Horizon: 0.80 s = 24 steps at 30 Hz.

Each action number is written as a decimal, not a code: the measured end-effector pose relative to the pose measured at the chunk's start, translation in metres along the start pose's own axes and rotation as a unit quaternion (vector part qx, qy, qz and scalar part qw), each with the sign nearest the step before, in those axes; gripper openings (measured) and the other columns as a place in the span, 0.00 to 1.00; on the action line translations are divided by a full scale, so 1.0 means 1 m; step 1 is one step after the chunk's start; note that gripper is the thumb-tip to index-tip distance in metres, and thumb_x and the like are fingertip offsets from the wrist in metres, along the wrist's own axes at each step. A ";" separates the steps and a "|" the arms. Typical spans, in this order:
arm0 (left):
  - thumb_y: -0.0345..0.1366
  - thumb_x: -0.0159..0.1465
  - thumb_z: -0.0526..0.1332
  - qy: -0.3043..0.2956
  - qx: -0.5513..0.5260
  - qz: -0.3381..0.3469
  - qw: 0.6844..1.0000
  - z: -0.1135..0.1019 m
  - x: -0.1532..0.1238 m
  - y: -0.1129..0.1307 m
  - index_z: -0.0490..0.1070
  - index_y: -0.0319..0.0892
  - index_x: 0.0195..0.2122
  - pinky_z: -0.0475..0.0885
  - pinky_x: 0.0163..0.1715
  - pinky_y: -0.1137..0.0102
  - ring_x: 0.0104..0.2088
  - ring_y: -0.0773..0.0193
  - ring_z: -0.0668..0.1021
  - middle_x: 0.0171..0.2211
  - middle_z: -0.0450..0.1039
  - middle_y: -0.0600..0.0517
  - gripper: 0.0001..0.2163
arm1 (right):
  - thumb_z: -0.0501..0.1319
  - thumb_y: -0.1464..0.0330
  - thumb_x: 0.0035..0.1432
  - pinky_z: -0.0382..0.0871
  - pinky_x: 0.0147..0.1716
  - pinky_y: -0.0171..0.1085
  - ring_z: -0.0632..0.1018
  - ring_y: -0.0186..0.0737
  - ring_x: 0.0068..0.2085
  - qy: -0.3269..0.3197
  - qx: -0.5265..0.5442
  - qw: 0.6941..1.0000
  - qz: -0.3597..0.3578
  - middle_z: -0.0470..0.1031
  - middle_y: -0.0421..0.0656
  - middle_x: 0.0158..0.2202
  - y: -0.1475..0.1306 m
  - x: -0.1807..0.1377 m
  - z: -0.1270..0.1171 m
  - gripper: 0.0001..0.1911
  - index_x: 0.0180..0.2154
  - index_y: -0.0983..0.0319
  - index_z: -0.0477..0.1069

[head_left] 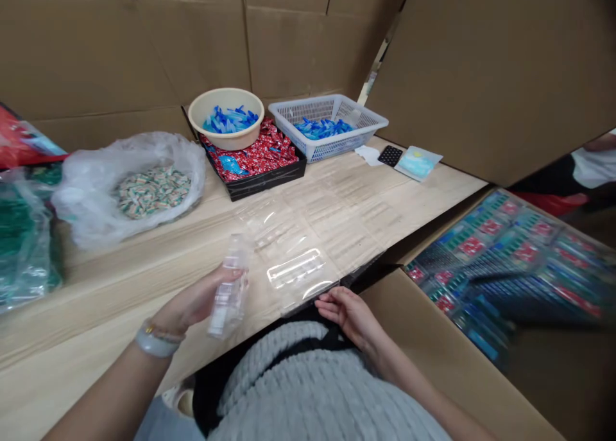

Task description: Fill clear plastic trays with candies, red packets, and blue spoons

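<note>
My left hand (205, 296) is wrapped round a stack of clear plastic blister trays (228, 300), held on edge just above the wooden table. At the table's front edge, my right hand (349, 312) has its fingers together at the near corner of a single clear blister tray (296, 271), seemingly pinching it. More clear trays (337, 219) lie flat in rows beyond, their edges hard to make out against the wood.
Behind stand a cream bowl (226, 139) of blue pieces, a black tray (267, 184) of red packets and a white basket (332, 149). Left is a plastic bag (91, 203) of small wrapped pieces. A carton (433, 351) with filled packs stands right; a card (418, 164) lies behind.
</note>
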<state>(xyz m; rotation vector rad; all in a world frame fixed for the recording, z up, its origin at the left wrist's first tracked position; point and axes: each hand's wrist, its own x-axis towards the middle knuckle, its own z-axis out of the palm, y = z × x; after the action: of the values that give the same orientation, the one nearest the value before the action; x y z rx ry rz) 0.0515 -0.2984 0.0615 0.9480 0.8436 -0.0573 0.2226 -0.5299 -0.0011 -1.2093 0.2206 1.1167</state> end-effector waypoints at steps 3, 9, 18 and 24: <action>0.42 0.49 0.63 0.008 -0.011 0.002 1.000 -0.009 -0.004 -0.009 0.68 0.39 0.39 0.67 0.36 0.67 0.36 0.58 0.74 0.34 0.72 0.48 0.18 | 0.62 0.69 0.45 0.72 0.28 0.32 0.78 0.37 0.29 0.022 -0.062 0.997 0.034 0.74 0.43 0.26 -0.002 0.003 -0.004 0.08 0.26 0.64 0.64; 0.39 0.45 0.67 0.050 0.109 0.147 0.982 0.011 -0.022 -0.006 0.60 0.44 0.52 0.58 0.50 0.64 0.54 0.50 0.61 0.52 0.62 0.47 0.32 | 0.64 0.65 0.44 0.67 0.21 0.29 0.72 0.28 0.21 -0.103 -0.259 0.952 -0.124 0.69 0.36 0.24 -0.037 -0.015 0.058 0.13 0.31 0.62 0.65; 0.47 0.49 0.62 -0.019 0.061 0.212 0.975 0.010 -0.009 0.000 0.62 0.41 0.49 0.61 0.47 0.60 0.47 0.50 0.66 0.44 0.67 0.46 0.27 | 0.65 0.59 0.41 0.64 0.21 0.28 0.70 0.27 0.20 -0.417 -0.152 0.894 -0.067 0.67 0.33 0.20 -0.028 0.028 0.185 0.17 0.26 0.62 0.61; 0.42 0.42 0.68 0.106 0.105 0.205 0.967 -0.014 0.009 0.003 0.46 0.41 0.59 0.55 0.52 0.58 0.53 0.48 0.60 0.53 0.56 0.42 0.45 | 0.63 0.62 0.45 0.66 0.22 0.28 0.70 0.26 0.21 -0.366 -0.231 0.898 -0.080 0.67 0.33 0.20 -0.033 0.038 0.187 0.13 0.25 0.64 0.62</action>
<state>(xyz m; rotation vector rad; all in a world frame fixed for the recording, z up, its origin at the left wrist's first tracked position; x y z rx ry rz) 0.0501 -0.2836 0.0533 1.3305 0.8315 0.3216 0.1915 -0.3521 0.0702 -1.0976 -0.7470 1.4429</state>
